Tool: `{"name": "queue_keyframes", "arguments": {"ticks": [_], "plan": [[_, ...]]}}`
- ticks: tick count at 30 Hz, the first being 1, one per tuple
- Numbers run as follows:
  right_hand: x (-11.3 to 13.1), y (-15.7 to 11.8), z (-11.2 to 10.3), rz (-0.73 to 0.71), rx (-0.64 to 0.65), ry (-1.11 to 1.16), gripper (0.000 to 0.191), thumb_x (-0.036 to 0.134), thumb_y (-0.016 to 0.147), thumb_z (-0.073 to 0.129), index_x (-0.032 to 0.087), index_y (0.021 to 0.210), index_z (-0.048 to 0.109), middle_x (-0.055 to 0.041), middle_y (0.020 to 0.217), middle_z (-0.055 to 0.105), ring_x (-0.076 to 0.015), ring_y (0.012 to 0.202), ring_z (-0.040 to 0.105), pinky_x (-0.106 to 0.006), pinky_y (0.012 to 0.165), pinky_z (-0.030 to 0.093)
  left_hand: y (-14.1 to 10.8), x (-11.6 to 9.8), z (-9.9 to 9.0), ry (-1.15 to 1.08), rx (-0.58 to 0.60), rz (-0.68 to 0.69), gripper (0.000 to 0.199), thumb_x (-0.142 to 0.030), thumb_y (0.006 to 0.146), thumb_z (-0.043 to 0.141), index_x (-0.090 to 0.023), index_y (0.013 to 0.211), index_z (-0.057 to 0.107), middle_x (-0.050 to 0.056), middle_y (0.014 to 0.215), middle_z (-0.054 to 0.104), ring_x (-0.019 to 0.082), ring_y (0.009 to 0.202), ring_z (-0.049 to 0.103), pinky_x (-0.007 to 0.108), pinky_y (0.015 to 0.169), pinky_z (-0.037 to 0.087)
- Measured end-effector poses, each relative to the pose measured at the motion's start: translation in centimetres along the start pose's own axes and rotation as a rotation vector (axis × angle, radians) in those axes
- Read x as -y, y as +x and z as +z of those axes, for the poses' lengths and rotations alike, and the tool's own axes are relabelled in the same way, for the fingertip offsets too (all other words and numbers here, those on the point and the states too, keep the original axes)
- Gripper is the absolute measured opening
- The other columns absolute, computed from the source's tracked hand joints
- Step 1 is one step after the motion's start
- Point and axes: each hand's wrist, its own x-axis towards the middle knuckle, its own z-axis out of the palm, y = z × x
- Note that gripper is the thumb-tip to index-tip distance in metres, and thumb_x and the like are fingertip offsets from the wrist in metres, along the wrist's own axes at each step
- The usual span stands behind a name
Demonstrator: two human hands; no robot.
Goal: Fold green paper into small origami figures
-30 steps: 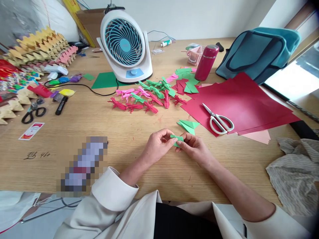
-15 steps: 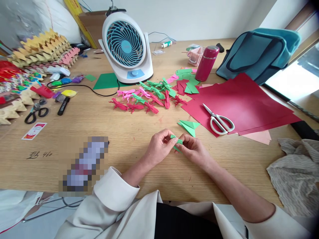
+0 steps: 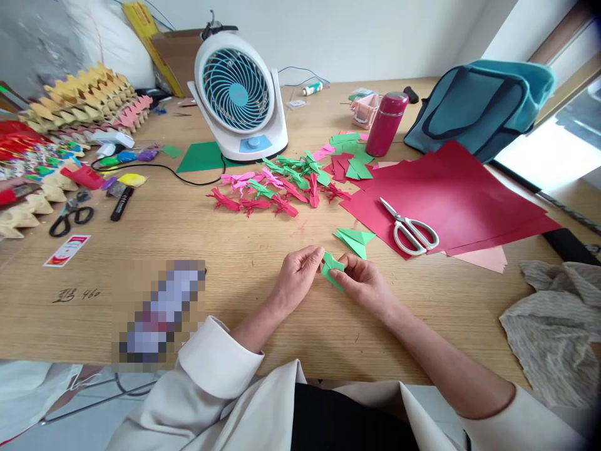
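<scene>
Between my two hands is a small folded piece of green paper (image 3: 333,273). My left hand (image 3: 297,275) pinches its upper left edge with thumb and forefinger. My right hand (image 3: 365,282) grips its right side, the thumb lying on top. Just beyond my hands lies a folded green paper with pointed ends (image 3: 355,240). Farther back are several folded red, pink and green paper figures (image 3: 283,204), and behind them small green and red paper pieces (image 3: 359,167).
White-handled scissors (image 3: 409,229) lie on large red sheets (image 3: 474,200) at the right. A fan (image 3: 238,94), a red flask (image 3: 385,125) and a blue bag (image 3: 479,109) stand behind. Black scissors (image 3: 70,219) and a marker (image 3: 121,202) lie left; a blurred object (image 3: 162,310) lies nearer.
My left thumb has shifted up and off the front of the green paper, so more of its folded face shows. My right hand stays nearly in place. The view has shifted slightly.
</scene>
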Motion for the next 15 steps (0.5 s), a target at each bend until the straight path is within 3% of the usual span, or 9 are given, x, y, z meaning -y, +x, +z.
{"name": "queue_keyframes", "arguments": {"ticks": [5, 15], "plan": [[-0.27, 0.21, 0.17, -0.003, -0.039, 0.014, 0.047, 0.059, 0.069, 0.076, 0.021, 0.070, 0.048, 0.0056, 0.061, 0.042, -0.0095, 0.055, 0.032, -0.026, 0.051, 0.027, 0.08, 0.62, 0.31, 0.004, -0.007, -0.013, 0.025, -0.039, 0.082, 0.068, -0.016, 0.076, 0.059, -0.001, 0.070, 0.056, 0.011, 0.065, 0.050, 0.022, 0.062, 0.042], [0.20, 0.16, -0.03, -0.005, -0.014, -0.015, 0.047, 0.060, 0.069, 0.076, 0.021, 0.070, 0.049, 0.0062, 0.060, 0.040, -0.0089, 0.055, 0.031, -0.025, 0.051, 0.025, 0.34, 0.68, -0.05, -0.140, 0.061, -0.067, 0.030, -0.037, 0.079, 0.073, -0.015, 0.068, 0.056, -0.003, 0.066, 0.052, 0.009, 0.063, 0.046, 0.023, 0.062, 0.038]]}}
